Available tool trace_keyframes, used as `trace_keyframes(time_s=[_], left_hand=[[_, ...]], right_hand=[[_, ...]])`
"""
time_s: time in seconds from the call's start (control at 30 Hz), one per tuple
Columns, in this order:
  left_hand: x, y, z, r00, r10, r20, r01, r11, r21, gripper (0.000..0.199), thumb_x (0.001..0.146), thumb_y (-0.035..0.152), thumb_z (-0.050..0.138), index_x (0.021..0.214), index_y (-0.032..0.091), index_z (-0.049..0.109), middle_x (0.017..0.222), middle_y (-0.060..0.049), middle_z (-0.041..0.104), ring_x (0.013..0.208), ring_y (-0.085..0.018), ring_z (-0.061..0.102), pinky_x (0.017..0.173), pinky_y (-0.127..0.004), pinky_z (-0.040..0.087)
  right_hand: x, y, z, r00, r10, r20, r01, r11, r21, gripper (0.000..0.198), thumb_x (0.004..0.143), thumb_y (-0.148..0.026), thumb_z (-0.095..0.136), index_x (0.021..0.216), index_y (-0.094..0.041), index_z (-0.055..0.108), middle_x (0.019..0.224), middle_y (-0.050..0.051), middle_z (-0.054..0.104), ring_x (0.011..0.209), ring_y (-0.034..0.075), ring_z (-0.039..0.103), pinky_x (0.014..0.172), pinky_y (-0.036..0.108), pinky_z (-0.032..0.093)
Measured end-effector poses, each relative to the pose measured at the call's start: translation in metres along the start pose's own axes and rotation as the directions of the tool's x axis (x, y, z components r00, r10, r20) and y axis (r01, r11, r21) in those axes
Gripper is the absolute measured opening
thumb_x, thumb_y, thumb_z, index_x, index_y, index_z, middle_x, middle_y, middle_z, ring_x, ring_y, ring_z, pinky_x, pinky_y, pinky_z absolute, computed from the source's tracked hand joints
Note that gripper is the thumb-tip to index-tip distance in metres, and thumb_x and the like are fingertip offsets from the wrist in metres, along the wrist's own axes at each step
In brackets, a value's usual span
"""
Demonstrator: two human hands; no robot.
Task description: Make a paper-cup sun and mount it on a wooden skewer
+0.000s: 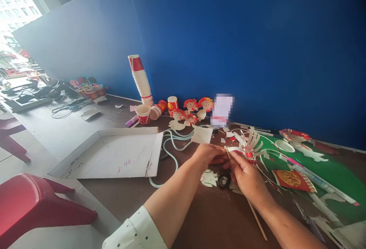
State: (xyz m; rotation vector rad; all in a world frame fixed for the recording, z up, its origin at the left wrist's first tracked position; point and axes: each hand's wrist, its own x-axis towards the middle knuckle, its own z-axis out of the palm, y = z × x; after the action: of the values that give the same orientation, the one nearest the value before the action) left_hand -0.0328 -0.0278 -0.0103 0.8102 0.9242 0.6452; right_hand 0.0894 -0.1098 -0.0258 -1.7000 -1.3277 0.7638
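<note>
My left hand is closed, its fingertips pinching near the upper end of a thin wooden stick. My right hand closes round the same stick, whose lower part comes out below the palm. A white paper strip runs from the fingertips toward a cup piece cut into curled white strips, just beyond my right hand. Whether the strip is held too, I cannot tell. Under my hands lie a white paper cutout and a dark ring-shaped roll.
A shallow white box lies left of my arms, near pale cables. Behind are a tall paper cup stack and several red-fringed paper figures. A green mat with scraps is at right. A red stool stands left.
</note>
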Motion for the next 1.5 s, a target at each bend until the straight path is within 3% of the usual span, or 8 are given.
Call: trace_keyframes(time_s=[0.37,0.63,0.8,1.27,1.4,1.5], left_hand=[[-0.003,0.002,0.001,1.0,0.008,-0.017,-0.008,1.0,-0.029,0.006,0.069,0.014,0.071,0.07,0.01,0.067,0.067,-0.004,0.065,0.059,-0.009,0.06,0.059,-0.019,0.049],[-0.005,0.004,0.004,0.998,-0.005,-0.056,0.004,1.0,-0.012,0.006,0.069,0.012,0.07,0.068,0.01,0.065,0.063,-0.002,0.063,0.056,-0.007,0.057,0.058,-0.019,0.049],[-0.005,0.003,0.006,0.998,0.008,-0.058,-0.008,1.0,0.005,0.01,0.067,0.014,0.071,0.064,0.01,0.062,0.058,-0.001,0.06,0.052,-0.006,0.054,0.055,-0.018,0.048],[-0.006,0.005,0.01,0.993,-0.024,-0.114,0.027,0.999,0.023,0.011,0.068,0.013,0.069,0.062,0.011,0.061,0.052,0.001,0.057,0.049,-0.007,0.054,0.052,-0.018,0.048],[-0.006,0.007,0.011,0.99,-0.04,-0.138,0.046,0.998,0.038,0.014,0.068,0.013,0.07,0.06,0.011,0.059,0.05,0.001,0.055,0.046,-0.007,0.052,0.051,-0.018,0.048],[-0.005,0.007,0.011,0.988,-0.044,-0.148,0.05,0.998,0.034,0.014,0.068,0.011,0.069,0.059,0.011,0.058,0.05,0.001,0.054,0.046,-0.007,0.051,0.051,-0.019,0.049]], right_hand=[[-0.002,-0.006,0.002,1.0,0.013,-0.012,-0.013,1.0,0.022,0.057,0.082,-0.043,0.041,0.126,-0.009,0.055,0.066,0.003,0.063,0.042,0.015,0.047,0.044,0.031,0.044],[-0.003,-0.007,0.003,1.0,0.005,-0.021,-0.005,1.0,-0.002,0.053,0.083,-0.041,0.041,0.124,-0.01,0.057,0.045,-0.004,0.047,0.042,0.018,0.049,0.046,0.031,0.043],[-0.004,-0.007,0.003,1.0,-0.012,-0.028,0.012,1.0,-0.013,0.05,0.083,-0.04,0.042,0.121,-0.012,0.06,0.055,0.0,0.059,0.045,0.018,0.053,0.049,0.031,0.045],[-0.006,0.001,0.005,0.996,-0.073,-0.052,0.066,0.99,-0.128,0.052,0.087,-0.042,0.039,0.122,-0.011,0.061,0.048,0.0,0.057,0.047,0.02,0.056,0.053,0.031,0.047],[-0.007,0.002,0.006,0.992,-0.105,-0.074,0.088,0.975,-0.202,0.049,0.087,-0.04,0.04,0.121,-0.012,0.062,0.059,0.005,0.066,0.056,0.022,0.063,0.061,0.033,0.05],[-0.006,0.002,0.005,0.988,-0.141,-0.066,0.126,0.972,-0.2,0.047,0.085,-0.039,0.043,0.12,-0.013,0.063,0.082,0.01,0.073,0.076,0.026,0.068,0.071,0.035,0.052]])
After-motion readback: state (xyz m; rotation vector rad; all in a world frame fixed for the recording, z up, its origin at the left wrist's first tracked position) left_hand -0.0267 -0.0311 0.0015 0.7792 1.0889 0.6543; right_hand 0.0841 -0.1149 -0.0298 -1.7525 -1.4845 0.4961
